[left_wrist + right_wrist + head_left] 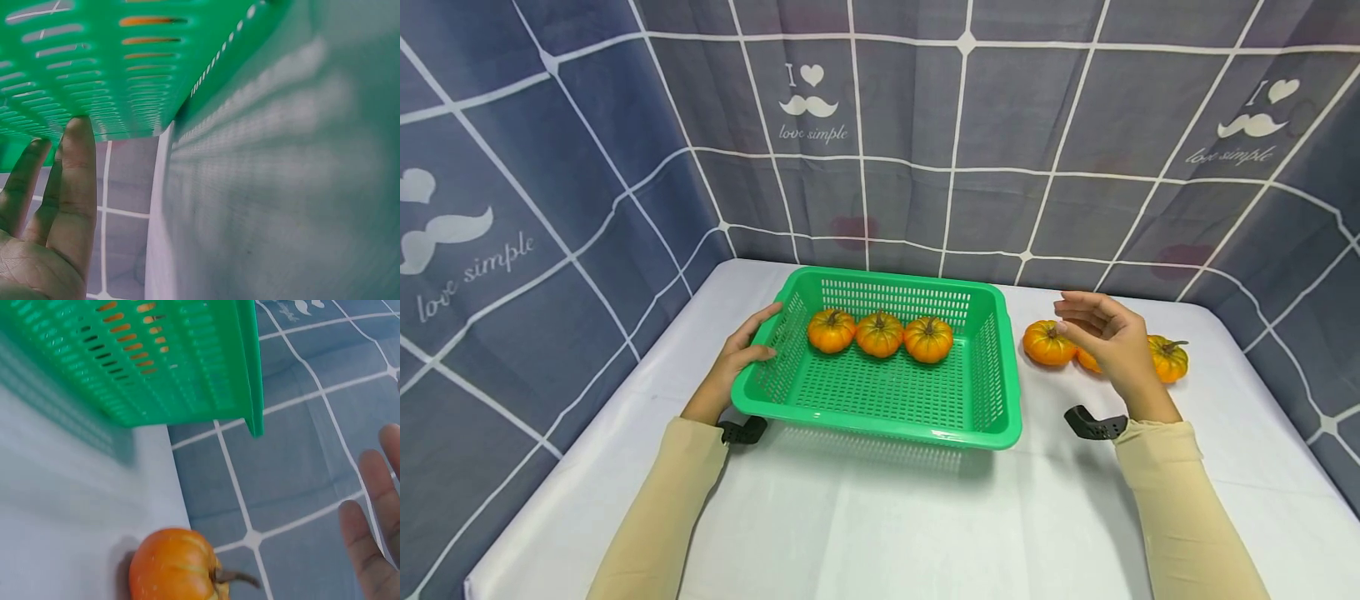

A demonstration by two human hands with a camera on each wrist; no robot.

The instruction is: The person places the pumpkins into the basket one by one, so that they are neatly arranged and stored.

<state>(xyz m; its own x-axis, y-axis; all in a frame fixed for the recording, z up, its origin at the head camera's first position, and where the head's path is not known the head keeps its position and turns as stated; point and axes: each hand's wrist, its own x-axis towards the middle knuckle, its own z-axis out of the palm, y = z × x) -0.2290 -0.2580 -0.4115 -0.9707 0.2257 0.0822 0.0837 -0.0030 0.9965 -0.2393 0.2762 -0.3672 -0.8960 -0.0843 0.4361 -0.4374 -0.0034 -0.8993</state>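
Note:
My left hand (733,362) grips the left end of a green plastic basket (880,421), its thumb over the rim and fingers along the outside wall. In the left wrist view, fingertips (78,128) meet the slotted green wall. Three small orange pumpkins sit in a row inside, with a middle pumpkin (880,335) between the other two. My right hand (1108,337) is held over the pumpkins right of the basket, fingers loosely bent, holding nothing. It partly covers a second pumpkin (1087,361); the nearest uncovered pumpkin (1047,344) lies beside the basket.
Another pumpkin (1168,360) lies beyond the right wrist. Everything stands on a white-covered table (865,525). Grey-blue checked cloth (910,108) hangs along the back and sides. A shadow falls on the table below the basket's front edge, which appears raised.

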